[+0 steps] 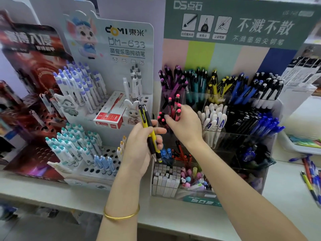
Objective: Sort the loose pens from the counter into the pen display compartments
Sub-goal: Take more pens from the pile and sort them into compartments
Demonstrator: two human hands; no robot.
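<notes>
Pens in hand: I see my left hand, centre of the frame, fingers clamped round two pens held near upright, a yellow pen and a black pen just behind it, tips down.
Pink pens: my right hand, just right of centre, is at the pink-capped pens in a clear compartment; fingers closed round several of them; I cannot tell how many.
Pen display: the clear acrylic display fills the right centre; back row, left to right, holds purple, teal, yellow, blue, and black-and-white pens; the middle row holds white pens and dark and blue pens; the front row holds small grey boxes and pastel items, blurred.
Loose pens: a few loose pens lie on the counter at the right edge, well apart from both hands; blurred.
Neighbouring stand: a white perforated stand at centre left carries purple-capped and teal-capped pens; a red-and-white box rests on its upper tier.
Wrist: a gold bangle sits on the left wrist, lower centre.
</notes>
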